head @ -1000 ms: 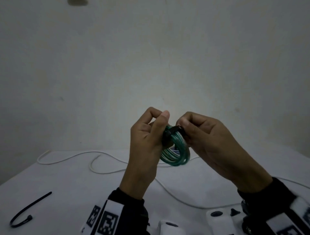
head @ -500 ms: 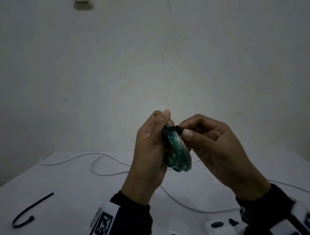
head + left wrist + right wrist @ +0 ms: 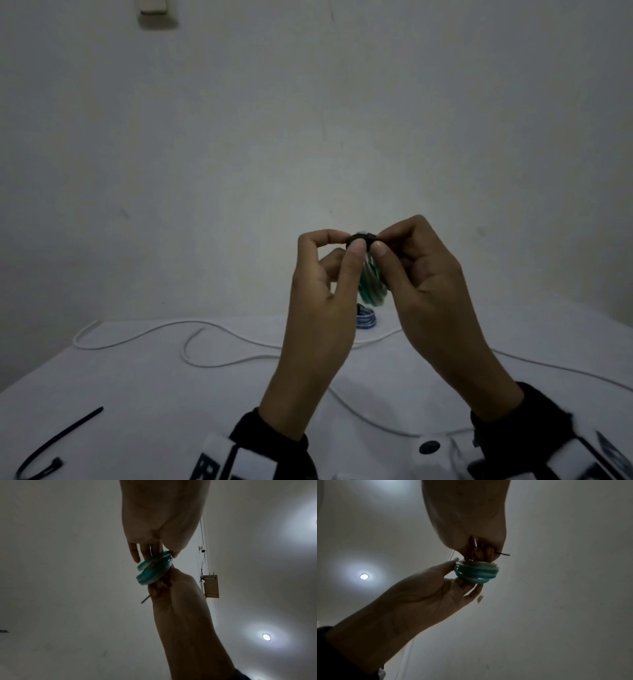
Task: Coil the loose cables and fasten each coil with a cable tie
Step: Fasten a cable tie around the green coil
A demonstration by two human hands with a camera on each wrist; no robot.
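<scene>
A green-and-white cable coil (image 3: 371,286) hangs edge-on in the air between both hands. A black cable tie (image 3: 363,237) wraps its top. My left hand (image 3: 346,244) pinches the coil's top at the tie between thumb and forefinger. My right hand (image 3: 381,242) pinches the tie from the other side. In the left wrist view the coil (image 3: 152,569) sits below my left fingertips, and the tie's tail (image 3: 145,599) pokes out of the right fist. The right wrist view shows the coil (image 3: 476,572) and the tail (image 3: 504,554) beside the curled right fingers.
On the white table (image 3: 137,394), a loose white cable (image 3: 212,364) snakes from the back left, under my arms and off to the right. A spare black cable tie (image 3: 58,442) lies at the front left. A blue coil (image 3: 365,317) rests behind my hands.
Both hands have risen with the coil. My left hand has shifted from gripping the coil's side to pinching its top, and the coil now hangs edge-on.
</scene>
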